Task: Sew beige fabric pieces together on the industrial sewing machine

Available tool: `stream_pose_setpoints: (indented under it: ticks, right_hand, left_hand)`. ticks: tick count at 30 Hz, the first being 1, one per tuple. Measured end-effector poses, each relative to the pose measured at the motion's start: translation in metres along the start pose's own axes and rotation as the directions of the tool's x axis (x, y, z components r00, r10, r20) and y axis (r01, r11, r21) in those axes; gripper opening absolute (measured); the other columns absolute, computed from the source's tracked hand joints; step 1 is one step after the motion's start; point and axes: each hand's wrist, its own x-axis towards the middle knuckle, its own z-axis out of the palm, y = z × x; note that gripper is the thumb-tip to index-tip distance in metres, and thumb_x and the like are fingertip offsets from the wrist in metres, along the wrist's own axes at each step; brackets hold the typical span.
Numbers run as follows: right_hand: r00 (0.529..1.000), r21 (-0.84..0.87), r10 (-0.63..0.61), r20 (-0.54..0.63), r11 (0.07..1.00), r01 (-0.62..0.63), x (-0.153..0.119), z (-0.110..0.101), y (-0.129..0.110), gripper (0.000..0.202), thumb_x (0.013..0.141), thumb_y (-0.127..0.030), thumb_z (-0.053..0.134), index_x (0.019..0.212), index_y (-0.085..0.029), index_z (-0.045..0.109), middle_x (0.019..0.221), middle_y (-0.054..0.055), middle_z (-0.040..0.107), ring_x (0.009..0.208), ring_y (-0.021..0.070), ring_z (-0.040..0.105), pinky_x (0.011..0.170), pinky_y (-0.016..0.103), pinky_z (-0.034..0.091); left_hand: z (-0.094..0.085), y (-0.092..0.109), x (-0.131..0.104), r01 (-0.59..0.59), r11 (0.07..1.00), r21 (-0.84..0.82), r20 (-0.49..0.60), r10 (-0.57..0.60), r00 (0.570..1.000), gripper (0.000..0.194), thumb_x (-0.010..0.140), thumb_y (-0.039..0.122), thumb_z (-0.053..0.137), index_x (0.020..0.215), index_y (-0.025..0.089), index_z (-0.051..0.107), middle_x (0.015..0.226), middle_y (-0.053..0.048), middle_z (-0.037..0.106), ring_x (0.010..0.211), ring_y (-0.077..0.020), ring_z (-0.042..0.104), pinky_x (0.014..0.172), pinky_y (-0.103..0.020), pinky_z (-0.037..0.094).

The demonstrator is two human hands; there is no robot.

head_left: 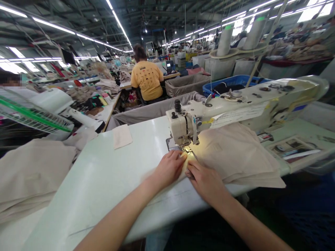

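A sewing machine point(180, 125) stands on the pale worktable, its lamp lighting the needle area. A small beige fabric piece point(185, 164) lies at the presser foot, largely covered by my fingers. From the left, my left hand point(170, 165) grips this piece close to the foot, thumb and fingertips together. My right hand point(204, 177) is closer to the table's front edge, fingers curled in a pinch on the same fabric. Beside it, beneath the machine arm, a stack of beige fabric panels point(232, 153) spreads to the right.
A separate beige fabric piece point(122, 136) lies on the table point(104, 174). More fabric point(34, 174) is piled at left, below a fan point(36, 111). A tool tray point(295, 150) sits at right. Past the table are a cloth-lined bin point(151, 109) and a seated person point(147, 78).
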Motion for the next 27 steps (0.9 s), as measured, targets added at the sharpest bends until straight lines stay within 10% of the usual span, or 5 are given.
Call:
stream_pose_setpoints:
  ticks: [18,27]
  right_hand:
    - [0.999,0.018,0.045,-0.019,0.999,-0.045,-0.001,0.003,-0.006,0.022,0.098,-0.021,0.055,0.117,-0.022,0.065,0.133,0.007,0.066,0.097,0.0197,0.073,0.075,0.028,0.057]
    - [0.999,0.023,-0.021,-0.033,0.999,0.022,-0.019,0.006,0.005,0.034,0.095,-0.018,0.054,0.127,-0.019,0.063,0.132,0.011,0.067,0.097,0.0221,0.073,0.080,0.032,0.059]
  left_hand:
    - [0.000,-0.015,-0.001,-0.035,0.999,0.039,-0.015,0.035,0.999,0.035,0.097,0.017,0.051,0.131,0.021,0.058,0.129,-0.012,0.062,0.119,-0.0274,0.057,0.097,-0.044,0.051]
    - [-0.005,0.024,-0.019,-0.147,0.982,-0.121,0.017,0.150,0.989,0.023,0.100,0.020,0.044,0.112,0.017,0.064,0.111,-0.011,0.067,0.106,-0.0240,0.064,0.094,-0.040,0.056]
